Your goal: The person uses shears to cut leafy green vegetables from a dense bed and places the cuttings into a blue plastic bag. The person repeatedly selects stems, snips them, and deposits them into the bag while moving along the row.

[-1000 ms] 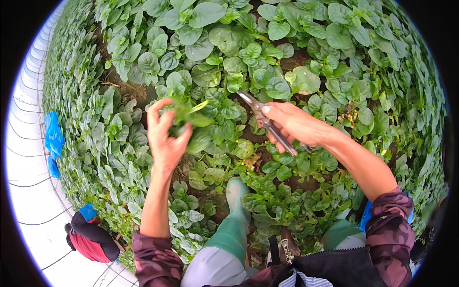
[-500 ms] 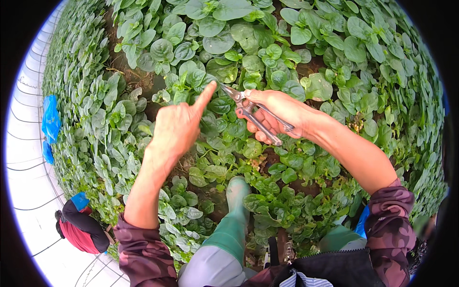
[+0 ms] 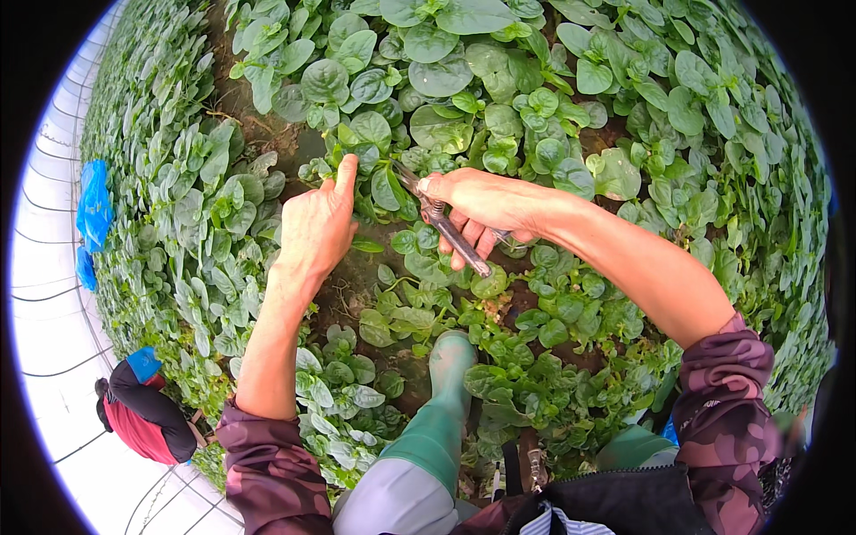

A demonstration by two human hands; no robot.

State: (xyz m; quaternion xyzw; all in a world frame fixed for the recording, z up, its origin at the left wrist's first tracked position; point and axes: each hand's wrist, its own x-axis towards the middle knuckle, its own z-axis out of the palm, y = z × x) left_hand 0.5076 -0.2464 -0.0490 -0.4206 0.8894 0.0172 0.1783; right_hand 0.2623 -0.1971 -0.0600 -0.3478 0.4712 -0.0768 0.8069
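Observation:
My right hand is closed around metal pruning shears with worn reddish-brown handles. Their blades point up and left among the leaves of a green leafy plant. To the left of the blades is my left hand, back upward, with the index finger stretched out by the same plant. Its other fingers are curled under, and what they hold, if anything, is hidden. A green leaf sticks out beside that hand's palm edge.
Dense leafy plants surround me, with patches of brown soil between. My green boot stands among them. Blue plastic bags hang at the left by a white ribbed wall. Another person bends at the lower left.
My right hand has moved slightly left and down, bringing the shears' blades into the leaves. My left hand has shifted a little left, away from the blade tips.

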